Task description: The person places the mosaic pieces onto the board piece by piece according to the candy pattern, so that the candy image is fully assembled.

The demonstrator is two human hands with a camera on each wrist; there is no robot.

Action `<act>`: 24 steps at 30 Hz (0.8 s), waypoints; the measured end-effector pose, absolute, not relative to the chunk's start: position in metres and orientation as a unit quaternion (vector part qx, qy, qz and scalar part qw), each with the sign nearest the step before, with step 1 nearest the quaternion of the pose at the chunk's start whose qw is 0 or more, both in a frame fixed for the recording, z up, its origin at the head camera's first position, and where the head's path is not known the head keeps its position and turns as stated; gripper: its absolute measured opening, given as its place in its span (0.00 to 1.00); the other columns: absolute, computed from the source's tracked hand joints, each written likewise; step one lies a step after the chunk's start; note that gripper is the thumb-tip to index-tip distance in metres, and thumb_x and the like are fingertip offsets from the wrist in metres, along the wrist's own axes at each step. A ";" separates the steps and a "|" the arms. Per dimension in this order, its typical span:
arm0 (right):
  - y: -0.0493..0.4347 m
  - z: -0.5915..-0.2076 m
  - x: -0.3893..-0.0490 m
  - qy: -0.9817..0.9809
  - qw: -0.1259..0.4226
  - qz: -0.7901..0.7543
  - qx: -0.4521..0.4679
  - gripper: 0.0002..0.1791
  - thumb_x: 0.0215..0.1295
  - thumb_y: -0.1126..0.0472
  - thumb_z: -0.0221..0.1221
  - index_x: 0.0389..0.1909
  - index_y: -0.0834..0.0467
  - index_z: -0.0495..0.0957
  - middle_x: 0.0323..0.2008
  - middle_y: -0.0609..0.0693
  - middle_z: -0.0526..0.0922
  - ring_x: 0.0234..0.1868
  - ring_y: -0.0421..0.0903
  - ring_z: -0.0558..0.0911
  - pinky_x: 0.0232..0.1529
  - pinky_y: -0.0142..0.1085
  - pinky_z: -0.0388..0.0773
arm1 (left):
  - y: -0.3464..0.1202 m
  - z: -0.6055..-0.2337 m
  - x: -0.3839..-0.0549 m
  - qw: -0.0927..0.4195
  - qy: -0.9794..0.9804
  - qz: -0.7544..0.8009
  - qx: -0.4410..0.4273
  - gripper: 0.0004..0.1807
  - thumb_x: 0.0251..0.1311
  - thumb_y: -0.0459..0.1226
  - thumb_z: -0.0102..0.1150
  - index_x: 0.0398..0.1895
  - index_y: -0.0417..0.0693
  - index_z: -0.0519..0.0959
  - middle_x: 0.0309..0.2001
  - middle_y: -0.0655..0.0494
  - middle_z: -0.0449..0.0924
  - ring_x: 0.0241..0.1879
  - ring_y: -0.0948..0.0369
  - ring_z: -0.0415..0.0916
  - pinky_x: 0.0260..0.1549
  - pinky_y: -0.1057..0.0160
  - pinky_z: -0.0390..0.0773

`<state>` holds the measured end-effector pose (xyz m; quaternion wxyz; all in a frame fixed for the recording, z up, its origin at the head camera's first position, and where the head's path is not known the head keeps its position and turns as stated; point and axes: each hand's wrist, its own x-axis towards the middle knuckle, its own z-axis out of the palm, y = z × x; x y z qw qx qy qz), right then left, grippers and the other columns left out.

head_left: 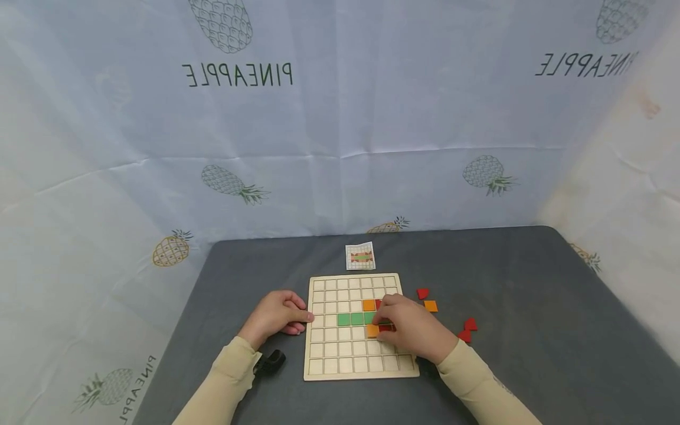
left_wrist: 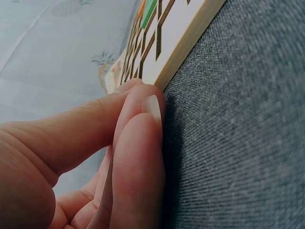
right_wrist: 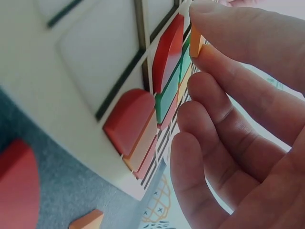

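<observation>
A pale wooden grid board (head_left: 330,366) lies on the dark table. My left hand (head_left: 278,316) is at its left edge, thumb tip on the rim and curled fingers against the side; in the left wrist view the fingertips (left_wrist: 152,107) meet the board's edge (left_wrist: 178,59). Over the board, my right hand (head_left: 417,327) pinches an orange square tile (right_wrist: 195,42) between thumb and forefinger, tilted up beside a red tile (right_wrist: 167,55). Green tiles (head_left: 357,319) form a row across the middle cells, with another orange tile (head_left: 369,305) above them. The right hand covers part of the pattern.
A small pattern card (head_left: 360,257) lies behind the board. To the right are loose red tiles (head_left: 470,324) and an orange tile (head_left: 431,306). A black strap-like object (head_left: 272,361) is by the left wrist. Pineapple-printed cloth (head_left: 340,118) hangs behind the table.
</observation>
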<state>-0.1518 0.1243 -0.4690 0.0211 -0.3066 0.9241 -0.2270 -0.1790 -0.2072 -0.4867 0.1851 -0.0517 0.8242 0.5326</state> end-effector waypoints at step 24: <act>0.124 -0.465 -0.151 0.930 0.016 -0.231 -0.286 0.07 0.62 0.60 0.78 0.37 0.50 0.89 0.37 0.41 0.81 0.40 0.38 0.78 0.39 0.31 0.81 | -0.207 -0.486 -0.180 0.186 0.825 0.531 -0.061 0.20 0.54 0.38 0.85 0.43 0.42 0.83 0.30 0.48 0.88 0.26 0.60 0.88 0.29 0.59 0.90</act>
